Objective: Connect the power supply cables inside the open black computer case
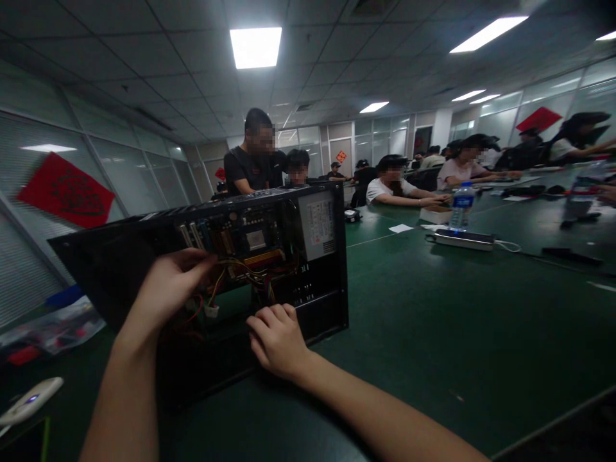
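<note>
A black computer case (325,311) stands on the table with its side open towards me. Inside show the motherboard (256,240), a silver power supply (316,226) and a bundle of coloured wires (262,273). My left hand (173,282) reaches into the case, thumb and fingers closed together beside the wires; blur hides what is between them. Below it hangs a white plug (211,311) on its wires. My right hand (279,340) lies at the case's lower edge, fingers curled over it.
The green table (433,308) extends right, bearing a water bottle (462,205), a black-and-silver device (459,240) and a paper (400,228). At left lie a plastic bag (67,327) and a white device (33,401). Several people sit beyond; one person (250,160) stands behind the case.
</note>
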Action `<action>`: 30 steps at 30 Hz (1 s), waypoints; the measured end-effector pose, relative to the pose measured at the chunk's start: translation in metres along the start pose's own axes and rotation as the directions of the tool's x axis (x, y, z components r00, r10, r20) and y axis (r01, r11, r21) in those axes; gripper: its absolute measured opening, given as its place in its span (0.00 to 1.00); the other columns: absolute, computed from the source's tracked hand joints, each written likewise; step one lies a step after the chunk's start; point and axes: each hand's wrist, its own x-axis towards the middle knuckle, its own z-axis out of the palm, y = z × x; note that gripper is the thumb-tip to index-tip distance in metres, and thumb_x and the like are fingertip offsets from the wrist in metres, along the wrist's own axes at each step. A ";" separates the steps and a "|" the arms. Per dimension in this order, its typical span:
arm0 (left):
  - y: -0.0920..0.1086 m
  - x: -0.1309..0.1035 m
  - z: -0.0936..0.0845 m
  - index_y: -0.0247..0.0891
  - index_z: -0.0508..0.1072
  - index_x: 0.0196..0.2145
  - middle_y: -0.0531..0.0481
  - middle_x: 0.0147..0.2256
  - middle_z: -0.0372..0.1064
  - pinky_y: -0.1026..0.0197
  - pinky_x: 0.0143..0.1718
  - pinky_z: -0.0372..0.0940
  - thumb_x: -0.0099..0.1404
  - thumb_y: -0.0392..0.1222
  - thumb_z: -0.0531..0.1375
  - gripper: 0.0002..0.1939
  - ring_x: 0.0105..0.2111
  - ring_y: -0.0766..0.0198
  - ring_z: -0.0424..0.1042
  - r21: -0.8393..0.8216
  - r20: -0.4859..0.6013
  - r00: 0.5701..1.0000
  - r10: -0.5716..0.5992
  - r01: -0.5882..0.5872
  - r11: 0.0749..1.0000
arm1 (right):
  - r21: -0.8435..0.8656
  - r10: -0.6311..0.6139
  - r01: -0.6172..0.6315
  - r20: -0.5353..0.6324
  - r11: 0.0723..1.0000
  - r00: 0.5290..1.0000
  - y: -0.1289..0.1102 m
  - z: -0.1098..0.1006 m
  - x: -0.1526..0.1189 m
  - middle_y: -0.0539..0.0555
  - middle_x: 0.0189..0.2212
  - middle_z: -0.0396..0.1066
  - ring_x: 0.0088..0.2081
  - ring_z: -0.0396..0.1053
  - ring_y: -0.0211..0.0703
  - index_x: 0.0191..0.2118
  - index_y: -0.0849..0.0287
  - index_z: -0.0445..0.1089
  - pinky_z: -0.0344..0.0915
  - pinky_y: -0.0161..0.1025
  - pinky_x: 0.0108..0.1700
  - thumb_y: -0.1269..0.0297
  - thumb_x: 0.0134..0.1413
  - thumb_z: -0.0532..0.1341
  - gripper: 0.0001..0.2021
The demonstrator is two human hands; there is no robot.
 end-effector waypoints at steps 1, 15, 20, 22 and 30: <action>-0.001 0.001 0.000 0.34 0.78 0.39 0.46 0.35 0.79 0.63 0.32 0.66 0.52 0.58 0.63 0.25 0.33 0.58 0.74 -0.008 -0.018 1.000 0.010 -0.010 1.000 | -0.018 -0.007 0.007 0.007 1.000 1.000 0.000 -0.001 0.001 0.53 0.42 0.71 0.43 0.61 0.46 0.49 0.54 0.68 0.51 0.47 0.49 0.60 0.62 0.57 0.11; -0.010 0.000 -0.009 0.35 0.77 0.40 0.47 0.38 0.78 0.62 0.37 0.65 0.59 0.58 0.60 0.23 0.38 0.55 0.75 0.120 -0.003 0.998 0.056 -0.055 0.991 | -0.184 0.033 -0.013 0.108 0.983 0.994 -0.008 -0.021 0.017 0.59 0.46 0.66 0.43 0.61 0.51 0.52 0.54 0.69 0.57 0.45 0.40 0.47 0.63 0.57 0.19; -0.014 0.001 -0.012 0.37 0.77 0.37 0.47 0.36 0.79 0.61 0.36 0.67 0.59 0.60 0.59 0.23 0.35 0.55 0.76 0.160 0.007 0.998 0.055 -0.055 0.986 | -0.179 0.076 -0.052 0.131 0.982 0.988 -0.012 -0.023 0.018 0.59 0.44 0.69 0.43 0.64 0.52 0.51 0.54 0.70 0.57 0.46 0.39 0.47 0.62 0.57 0.19; -0.019 0.003 -0.012 0.38 0.77 0.37 0.47 0.36 0.79 0.61 0.36 0.68 0.58 0.61 0.58 0.23 0.34 0.55 0.76 0.172 0.011 0.998 0.069 -0.070 0.983 | -0.163 0.069 -0.045 0.145 0.986 0.987 -0.012 -0.023 0.018 0.58 0.41 0.70 0.41 0.65 0.51 0.50 0.55 0.70 0.57 0.46 0.40 0.48 0.62 0.58 0.19; -0.017 0.002 -0.012 0.38 0.77 0.36 0.46 0.35 0.79 0.60 0.33 0.66 0.57 0.62 0.56 0.24 0.33 0.54 0.76 0.209 0.094 0.994 0.061 -0.080 0.975 | -0.049 0.129 -0.123 0.159 0.991 0.979 -0.014 -0.024 0.020 0.55 0.38 0.74 0.40 0.68 0.47 0.47 0.52 0.73 0.56 0.45 0.42 0.52 0.66 0.55 0.15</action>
